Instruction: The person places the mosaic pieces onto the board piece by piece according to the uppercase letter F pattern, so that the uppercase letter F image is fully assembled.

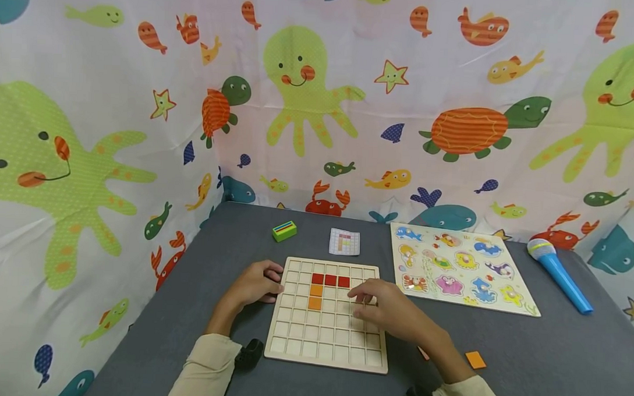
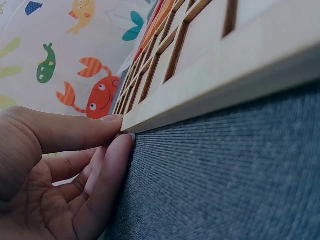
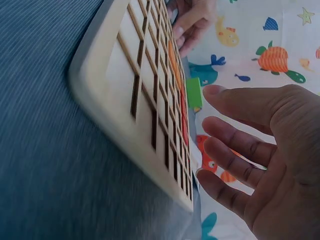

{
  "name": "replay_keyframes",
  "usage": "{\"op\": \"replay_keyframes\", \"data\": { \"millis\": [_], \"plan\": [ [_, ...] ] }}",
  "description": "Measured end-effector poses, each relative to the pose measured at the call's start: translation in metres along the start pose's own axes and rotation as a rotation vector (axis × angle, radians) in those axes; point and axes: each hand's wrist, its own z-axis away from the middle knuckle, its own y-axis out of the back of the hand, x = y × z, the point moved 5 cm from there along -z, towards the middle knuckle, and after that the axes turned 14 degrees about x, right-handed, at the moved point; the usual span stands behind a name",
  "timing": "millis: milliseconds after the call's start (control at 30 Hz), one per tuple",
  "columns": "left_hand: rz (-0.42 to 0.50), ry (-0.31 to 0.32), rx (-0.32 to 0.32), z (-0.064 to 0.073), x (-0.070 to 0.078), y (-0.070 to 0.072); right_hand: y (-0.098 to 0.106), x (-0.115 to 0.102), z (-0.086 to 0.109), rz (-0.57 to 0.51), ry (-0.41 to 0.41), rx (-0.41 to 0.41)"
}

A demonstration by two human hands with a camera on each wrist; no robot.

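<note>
The wooden grid board (image 1: pixel 324 351) lies on the table (image 1: pixel 331 391), its left edge pinched by the fingers of the left hand (image 1: pixel 253 284). The right hand (image 1: pixel 389 308) hovers over its right side, fingers released, loosely bent. Three red tiles (image 1: pixel 330 280) and two orange tiles (image 1: pixel 316 290) (stacked below the leftmost red) fill cells.
</note>
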Motion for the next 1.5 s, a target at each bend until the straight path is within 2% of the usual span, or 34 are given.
{"op": "replay_keyframes", "data": {
  "millis": [367,567,800,933,1200,1500],
  "plan": [
    [0.013,-0.008,-0.014,0.000,0.002,-0.001,0.030,0.027,0.030,0.058,-0.070,0.022],
    [0.011,-0.008,-0.008,0.000,0.001,-0.001,0.046,0.042,0.044,0.067,-0.151,0.029],
    [0.009,-0.010,-0.001,0.000,0.001,0.000,0.065,0.052,0.063,0.076,-0.113,0.072],
    [0.005,-0.016,0.001,0.002,0.001,0.001,0.071,0.060,0.072,0.074,-0.148,0.088],
    [0.006,-0.014,0.003,0.003,0.001,0.001,0.079,0.070,0.086,0.106,-0.229,0.070],
    [0.009,-0.019,0.001,0.005,0.003,0.001,0.099,0.084,0.106,0.149,-0.261,0.080]
  ]
}}
